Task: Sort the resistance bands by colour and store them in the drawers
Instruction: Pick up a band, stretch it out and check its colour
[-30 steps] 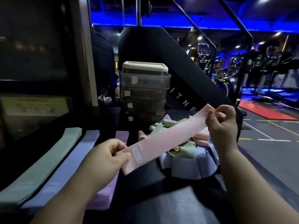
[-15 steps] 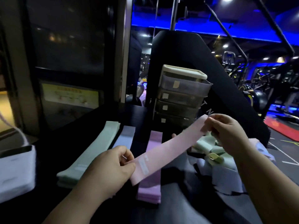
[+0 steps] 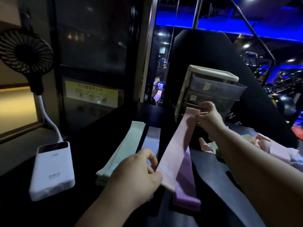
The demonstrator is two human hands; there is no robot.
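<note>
Two-handed, pinches pink band [image 3: 177, 145] taut, left hand [image 3: 136, 174] and right hand [image 3: 211, 119] fingers [image 3: 207, 106] curled on its ends, now turned lengthwise over purple stack [image 3: 186, 187], seemingly for laying alongside.

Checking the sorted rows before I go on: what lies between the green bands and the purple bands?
A pale blue stack lies between them in the head view, its near end hidden by the left hand and the pink band.

I log one pink band [image 3: 176, 148], pinched at its ends by left hand [image 3: 136, 174] and right hand [image 3: 209, 118], over purple stack [image 3: 186, 182]; green stack [image 3: 126, 149] and blue stack [image 3: 151, 138] alongside; drawer unit [image 3: 213, 89] behind.
</note>
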